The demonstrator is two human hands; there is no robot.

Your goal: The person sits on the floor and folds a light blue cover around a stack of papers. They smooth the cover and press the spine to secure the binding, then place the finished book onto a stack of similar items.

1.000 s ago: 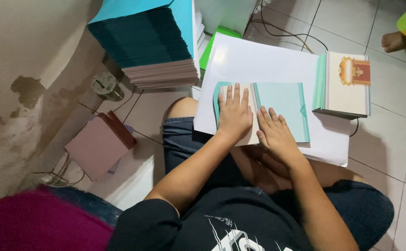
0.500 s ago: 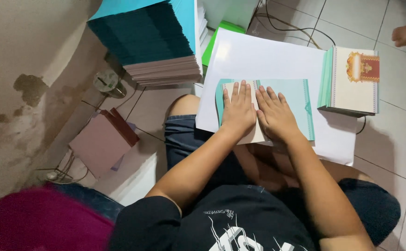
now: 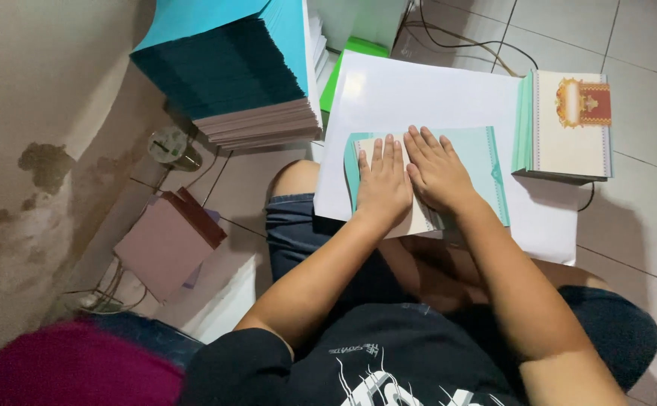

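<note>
A teal and cream card (image 3: 479, 162) lies on a large white sheet (image 3: 419, 98) that rests across my knees. My left hand (image 3: 382, 184) presses flat on the card's left part, fingers together and stretched out. Right beside it, my right hand (image 3: 437, 171) lies flat on the card's middle, touching the left hand at the thumb side. Neither hand grips anything; both palms push down on the card. A finished stack of similar cards (image 3: 569, 124) with a gold and red emblem on top sits to the right on the sheet's edge.
A tall pile of teal-edged sheets (image 3: 231, 68) stands at the upper left. A green sheet (image 3: 343, 68) pokes out beneath it. Cables (image 3: 456, 45) run over the tiled floor. A pinkish folder (image 3: 167, 240) lies by the stained wall.
My right hand slid left along the card until it met the left hand. The view tilted slightly and the emblem stack now sits further right.
</note>
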